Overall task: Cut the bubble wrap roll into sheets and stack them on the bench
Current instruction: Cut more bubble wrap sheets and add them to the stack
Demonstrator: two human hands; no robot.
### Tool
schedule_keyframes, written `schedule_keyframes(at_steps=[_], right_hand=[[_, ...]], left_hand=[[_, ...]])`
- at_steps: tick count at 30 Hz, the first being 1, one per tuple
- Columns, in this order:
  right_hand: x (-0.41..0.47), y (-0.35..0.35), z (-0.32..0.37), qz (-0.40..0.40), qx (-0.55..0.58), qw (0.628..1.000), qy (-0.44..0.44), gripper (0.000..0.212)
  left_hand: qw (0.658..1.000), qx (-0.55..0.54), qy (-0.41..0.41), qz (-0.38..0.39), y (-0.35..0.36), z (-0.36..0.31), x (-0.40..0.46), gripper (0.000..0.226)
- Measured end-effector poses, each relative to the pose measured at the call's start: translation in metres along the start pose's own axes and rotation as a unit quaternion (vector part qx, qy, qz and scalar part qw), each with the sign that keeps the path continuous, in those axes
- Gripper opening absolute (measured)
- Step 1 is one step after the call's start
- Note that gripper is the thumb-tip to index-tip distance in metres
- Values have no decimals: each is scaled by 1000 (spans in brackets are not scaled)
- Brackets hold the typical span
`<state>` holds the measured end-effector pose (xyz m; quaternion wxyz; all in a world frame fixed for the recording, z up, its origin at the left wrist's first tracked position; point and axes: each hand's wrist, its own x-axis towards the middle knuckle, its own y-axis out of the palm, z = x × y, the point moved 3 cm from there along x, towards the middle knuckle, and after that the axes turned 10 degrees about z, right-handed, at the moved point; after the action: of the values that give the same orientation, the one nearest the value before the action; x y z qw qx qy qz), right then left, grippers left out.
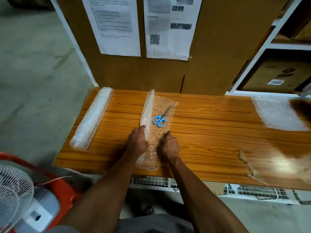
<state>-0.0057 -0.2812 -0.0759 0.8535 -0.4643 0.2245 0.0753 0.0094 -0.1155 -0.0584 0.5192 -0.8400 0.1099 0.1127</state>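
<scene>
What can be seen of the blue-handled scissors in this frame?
The scissors have two bright blue loop handles and plain metal blades, which look closed. They lie flat on the unrolled bubble wrap sheet in the middle of the wooden bench, handles toward the person, blades pointing away and to the right. The partly unrolled roll lies just to their left. Neither hand touches them.
</scene>
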Motion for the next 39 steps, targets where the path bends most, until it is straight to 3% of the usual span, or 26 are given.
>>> schedule_keyframes(at_steps=[6,11,18,21,24,27,31,34,39], right_hand=[[2,-2,-17,-9,-6,1000,22,40],[-2,-26,-51,-48,64,996,33,22],[-16,-48,-92,-49,77,994,65,23],[-19,-53,-101,1,73,995,73,43],[-19,-56,-101,16,52,996,66,57],[-11,-58,-90,-16,-88,996,4,57],[-3,-49,-71,51,-160,984,-52,64],[0,-40,-61,80,-173,980,-61,66],[3,-32,-54,83,-208,972,-67,75]], left_hand=[[998,-51,28,36,3,-8,8,82],[993,-77,57,72,9,-30,11,81],[982,-81,100,137,31,-70,12,83],[981,-83,102,145,34,-74,11,82],[984,-89,85,130,29,-68,7,74],[991,-82,44,91,18,-51,1,58],[996,-58,-44,46,3,-22,-3,52],[997,-33,-70,4,-2,-5,0,56],[1000,25,1,-14,-1,-1,11,84]])
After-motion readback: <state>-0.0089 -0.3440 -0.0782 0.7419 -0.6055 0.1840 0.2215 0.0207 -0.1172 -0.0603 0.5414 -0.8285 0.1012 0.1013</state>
